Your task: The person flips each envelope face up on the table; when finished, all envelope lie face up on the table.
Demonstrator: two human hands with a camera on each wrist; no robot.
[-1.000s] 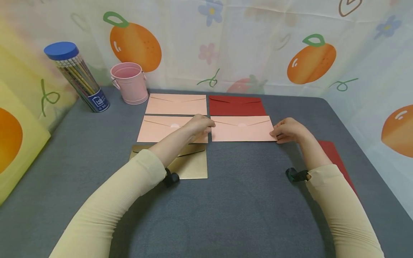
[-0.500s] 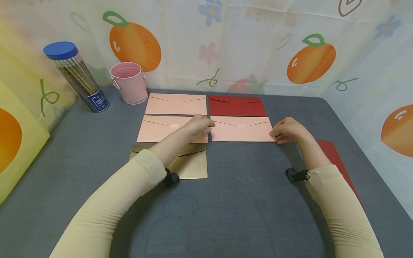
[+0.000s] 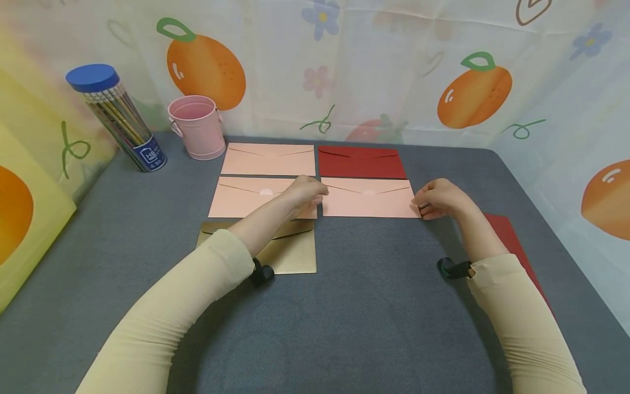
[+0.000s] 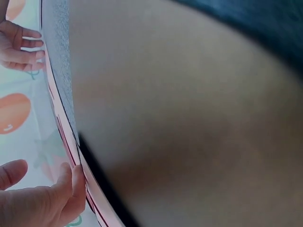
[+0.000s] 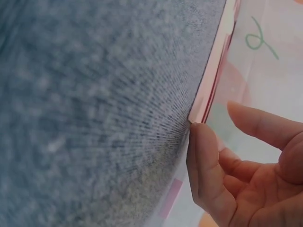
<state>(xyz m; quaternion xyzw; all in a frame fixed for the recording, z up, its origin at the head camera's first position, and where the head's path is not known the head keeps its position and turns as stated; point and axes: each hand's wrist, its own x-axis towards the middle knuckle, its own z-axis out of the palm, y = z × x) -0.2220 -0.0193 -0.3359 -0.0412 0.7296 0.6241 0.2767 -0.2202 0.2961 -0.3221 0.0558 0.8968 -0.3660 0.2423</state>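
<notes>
A pink envelope (image 3: 366, 200) lies flat below a red envelope (image 3: 361, 162) in the head view. At its left edge rest the fingertips of my left hand (image 3: 305, 191); the left wrist view shows that thumb (image 4: 13, 172) held apart from the fingers. The fingers of my right hand (image 3: 440, 198) touch the envelope's right end, and the right wrist view shows the thumb (image 5: 265, 125) raised away from it. Partly under my left hand and forearm are a second pink envelope (image 3: 241, 200) and a gold envelope (image 3: 295, 254). Another pink envelope (image 3: 268, 158) lies behind them.
A pink bucket (image 3: 198, 128) and a blue-lidded tub of pencils (image 3: 120, 117) stand at the back left. One more red envelope (image 3: 509, 235) lies partly behind my right forearm. The grey tabletop (image 3: 354, 328) meets a printed curtain (image 3: 374, 65) at the back.
The pink envelope between my hands has shifted very slightly toward me, and a little more of the red envelope's lower edge shows. Both hands stay almost in place.
</notes>
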